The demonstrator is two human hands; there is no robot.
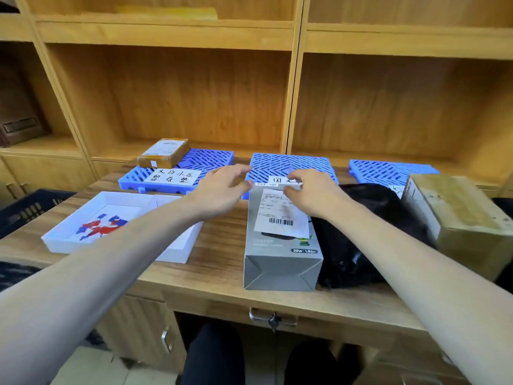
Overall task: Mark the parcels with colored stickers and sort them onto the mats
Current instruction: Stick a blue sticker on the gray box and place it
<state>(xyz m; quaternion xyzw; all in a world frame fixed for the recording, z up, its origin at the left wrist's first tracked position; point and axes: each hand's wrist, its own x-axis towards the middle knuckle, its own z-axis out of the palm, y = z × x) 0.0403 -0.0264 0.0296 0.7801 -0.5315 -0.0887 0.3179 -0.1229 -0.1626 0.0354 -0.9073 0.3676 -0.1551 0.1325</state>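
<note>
— Where's the grey parcel (pixel 281 245)?
— Flat on tabletop (pixel 219 262), mid mat (pixel 291 166) just behind it.
— Hands?
— Both arms stretched fwd. Left hand (pixel 222 190) and right hand (pixel 313 190) at its far end, fingers loosely bent; grip unclear.

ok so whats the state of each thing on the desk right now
grey box: flat on the desk, label up, both hands at its far end
left hand: fingers loosely curled, grip unclear
right hand: fingers on the label
small brown parcel: on the left mat
middle mat: no parcel
white tray: holds red and blue stickers
black bag: unsorted
</note>
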